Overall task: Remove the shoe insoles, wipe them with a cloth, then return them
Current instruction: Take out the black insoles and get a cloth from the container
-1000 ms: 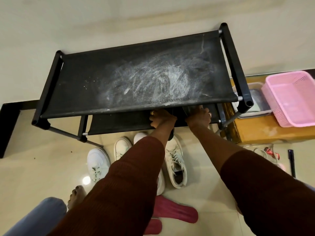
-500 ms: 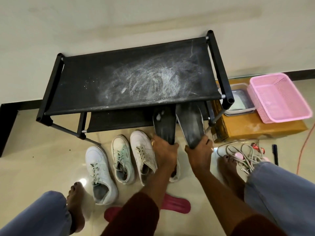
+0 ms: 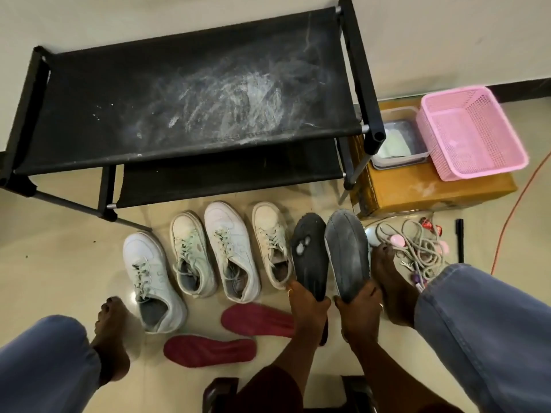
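Holding the dark shoes (image 3: pixel 308 254) by their heel ends, the person has one in each hand: the left hand (image 3: pixel 307 305) is curled round the shoe with the pale spots, and the right hand (image 3: pixel 359 308) is curled round the greyer, dustier one beside it. Both point toes-forward and nearly touch along their inner edges, low over the floor between the row of white shoes (image 3: pixel 231 248) and the right foot (image 3: pixel 390 281); whether they rest on the tiles I cannot tell, nor whether soles or uppers face up. The step in hand looks like bringing this pair into place for its insoles to come out. To do it well, set both down at the end of the row with openings up and heels toward the body. Then free one hand to steady the heel while the other pinches the insole's back edge and peels it slowly, since a stuck insole can tear. Lay what comes out apart from the two red insoles (image 3: pixel 256 320) lying just behind the hands, so pairs do not mix. Keep clear of the cord tangle (image 3: pixel 417 245) touching the right foot. No cloth shows plainly; the tub (image 3: pixel 396 141) on the box (image 3: pixel 432 192) beside the rack (image 3: pixel 190 93) holds something pale that may be one.
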